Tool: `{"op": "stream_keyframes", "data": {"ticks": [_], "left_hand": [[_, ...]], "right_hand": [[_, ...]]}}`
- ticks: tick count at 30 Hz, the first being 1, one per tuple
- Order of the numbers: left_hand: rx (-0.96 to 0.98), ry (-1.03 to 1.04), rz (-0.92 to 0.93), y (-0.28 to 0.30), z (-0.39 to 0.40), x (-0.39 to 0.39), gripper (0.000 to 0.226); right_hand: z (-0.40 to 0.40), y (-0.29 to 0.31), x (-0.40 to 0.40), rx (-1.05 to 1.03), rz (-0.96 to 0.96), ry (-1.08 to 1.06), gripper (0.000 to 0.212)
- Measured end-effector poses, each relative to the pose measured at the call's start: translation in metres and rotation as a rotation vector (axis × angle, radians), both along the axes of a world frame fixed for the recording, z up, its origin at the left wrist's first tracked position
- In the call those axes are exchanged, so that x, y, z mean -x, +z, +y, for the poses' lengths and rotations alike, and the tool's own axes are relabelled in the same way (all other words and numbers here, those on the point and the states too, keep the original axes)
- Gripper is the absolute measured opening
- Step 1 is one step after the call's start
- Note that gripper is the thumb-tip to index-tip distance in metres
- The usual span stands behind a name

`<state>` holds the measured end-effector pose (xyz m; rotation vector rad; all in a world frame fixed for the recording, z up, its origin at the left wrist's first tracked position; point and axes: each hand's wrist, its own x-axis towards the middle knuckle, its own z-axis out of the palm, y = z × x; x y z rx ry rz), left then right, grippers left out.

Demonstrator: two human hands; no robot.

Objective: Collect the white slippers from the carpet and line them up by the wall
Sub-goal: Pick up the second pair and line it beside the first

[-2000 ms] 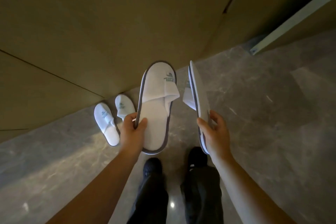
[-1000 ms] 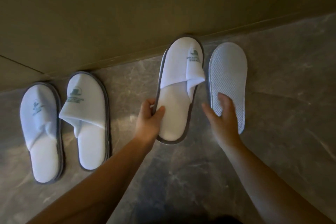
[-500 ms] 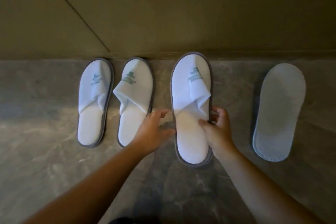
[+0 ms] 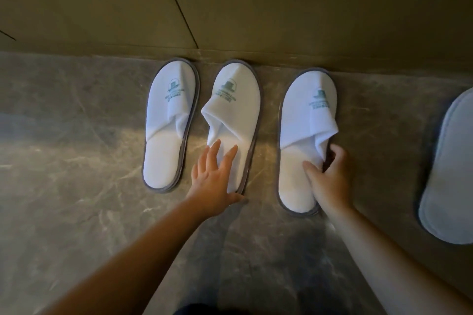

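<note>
i see the marble floor [image 4: 76, 186] and the olive wall [image 4: 281, 7] with three slippers upright, toes touching the wall's base. compared with half a second ago, my view sits lower and closer, and the fourth slipper [image 4: 445, 174], sole up, now sits half cut off at the right edge, well apart from the rest. the third slipper [image 4: 304, 140] has stayed by the wall, so i judge it placed. my right hand [image 4: 329, 176] still pinches its right rim, thumb on the insole, fingers curled under the edge. my left hand [image 4: 215, 176] has left the gap and now lies spread flat on the second slipper [image 4: 234, 120], beside the first slipper [image 4: 169, 125]. i judge flipping the overturned one remains.
</note>
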<state>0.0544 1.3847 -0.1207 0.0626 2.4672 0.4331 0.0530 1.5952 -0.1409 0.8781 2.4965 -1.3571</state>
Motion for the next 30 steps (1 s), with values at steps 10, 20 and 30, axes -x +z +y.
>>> {"op": "stream_keyframes", "data": {"ticks": [10, 20, 30], "left_hand": [[0.009, -0.098, 0.035, -0.020, -0.008, -0.009, 0.109], [0.010, -0.089, 0.049, -0.023, -0.003, -0.011, 0.101], [-0.029, -0.078, 0.067, -0.027, -0.003, -0.014, 0.097]], "right_hand": [[-0.039, -0.008, -0.036, -0.431, -0.117, 0.364, 0.115], [-0.039, -0.014, -0.032, -0.447, -0.098, 0.369, 0.106], [-0.037, -0.013, -0.033, -0.434, -0.096, 0.367, 0.104]]}}
